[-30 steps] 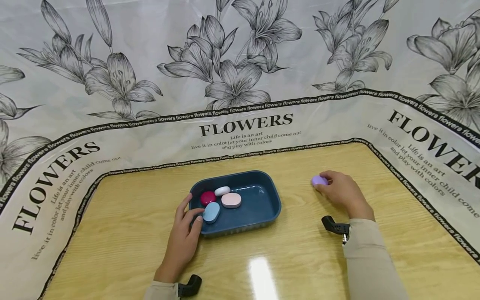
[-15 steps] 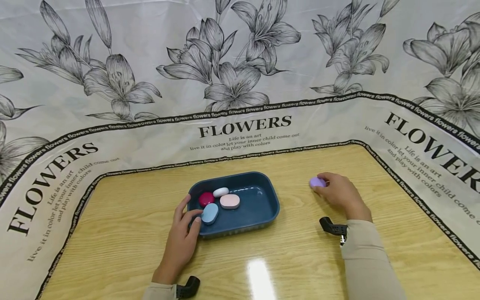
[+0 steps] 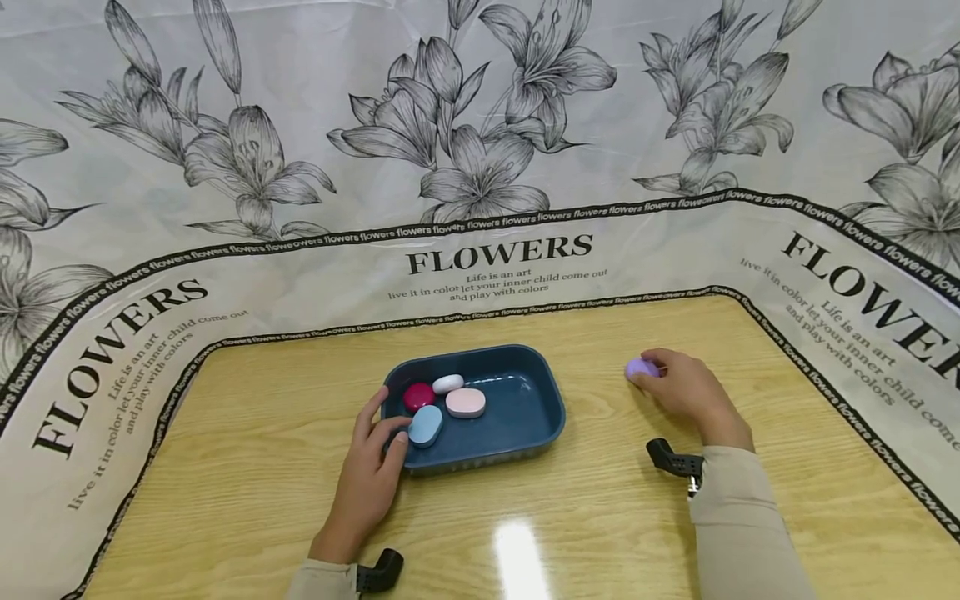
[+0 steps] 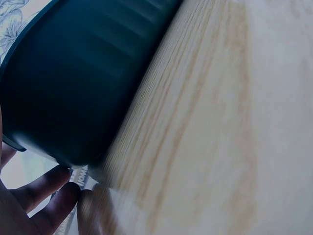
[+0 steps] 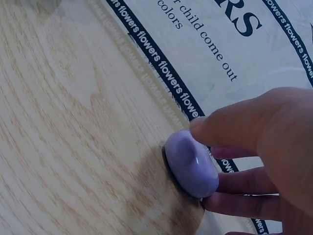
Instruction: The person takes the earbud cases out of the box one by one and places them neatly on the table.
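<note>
At the right of the table, my right hand (image 3: 690, 392) pinches a smooth purple soap bar (image 3: 639, 370) between thumb and fingers. In the right wrist view the purple soap (image 5: 190, 164) is tilted close over the wood, the thumb on top and fingertips at its far side. My left hand (image 3: 367, 479) holds the left end of a dark blue tray (image 3: 517, 417), with fingers at the rim and outside wall. Inside the tray lie a light blue soap (image 3: 426, 426), a dark pink one (image 3: 418, 397), a white one (image 3: 448, 383) and a pale pink one (image 3: 466, 403).
The wooden table (image 3: 600, 517) carries everything. A white flower-printed cloth (image 3: 300, 283) with black lettering stands round its back and sides. Black camera mounts (image 3: 381, 572) sit at both wrists, below beige sleeves (image 3: 750, 533).
The view shifts slightly. Both hands, the tray and the soaps stay in nearly the same places, and the right hand keeps its pinch on the purple soap.
</note>
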`<state>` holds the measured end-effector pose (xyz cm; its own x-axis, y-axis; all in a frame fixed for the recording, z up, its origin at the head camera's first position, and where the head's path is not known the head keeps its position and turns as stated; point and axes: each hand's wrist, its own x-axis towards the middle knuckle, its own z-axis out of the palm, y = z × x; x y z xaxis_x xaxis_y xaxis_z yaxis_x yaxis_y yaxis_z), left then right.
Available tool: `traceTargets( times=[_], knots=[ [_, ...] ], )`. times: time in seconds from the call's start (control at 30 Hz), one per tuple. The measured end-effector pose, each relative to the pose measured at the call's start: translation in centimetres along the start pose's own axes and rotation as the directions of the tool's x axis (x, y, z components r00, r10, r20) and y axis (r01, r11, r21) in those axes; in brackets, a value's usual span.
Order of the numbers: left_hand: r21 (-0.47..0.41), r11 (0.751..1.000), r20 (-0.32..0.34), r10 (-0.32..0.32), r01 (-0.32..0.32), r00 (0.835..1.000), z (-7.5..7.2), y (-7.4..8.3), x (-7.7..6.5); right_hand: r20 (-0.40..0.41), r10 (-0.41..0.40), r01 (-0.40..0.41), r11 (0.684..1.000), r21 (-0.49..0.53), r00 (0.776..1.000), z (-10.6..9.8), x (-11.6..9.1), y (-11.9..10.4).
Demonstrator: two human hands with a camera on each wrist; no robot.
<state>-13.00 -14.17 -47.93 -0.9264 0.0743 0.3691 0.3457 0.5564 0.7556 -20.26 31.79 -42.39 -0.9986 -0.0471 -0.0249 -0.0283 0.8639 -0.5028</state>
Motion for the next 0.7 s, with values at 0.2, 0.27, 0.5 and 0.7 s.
traceTargets(
  times=[0.2, 0.27, 0.5, 0.7],
  knots=[
    [-0.005, 1.000, 0.007, 0.005, -0.005, 1.000, 0.1, 0.1, 0.1, -0.008, 0.024, -0.024, 0.999, 0.044, 1.000, -0.3, -0.4, 0.0],
    [-0.002, 1.000, 0.007, 0.005, -0.005, 1.000, 0.1, 0.2, 0.1, -0.032, 0.024, -0.023, 0.999, 0.047, 0.999, -0.4, -0.5, 0.0],
    [0.002, 1.000, 0.012, -0.004, 0.004, 1.000, 0.0, 0.4, 0.1, -0.145, 0.024, -0.016, 0.998, 0.056, 0.989, -0.7, -0.3, -0.5],
    [0.004, 1.000, 0.015, -0.014, 0.013, 1.000, -0.2, 0.4, 0.1, -0.227, 0.007, 0.013, 0.996, 0.087, 0.974, -0.5, -0.3, -1.6]
  ],
)
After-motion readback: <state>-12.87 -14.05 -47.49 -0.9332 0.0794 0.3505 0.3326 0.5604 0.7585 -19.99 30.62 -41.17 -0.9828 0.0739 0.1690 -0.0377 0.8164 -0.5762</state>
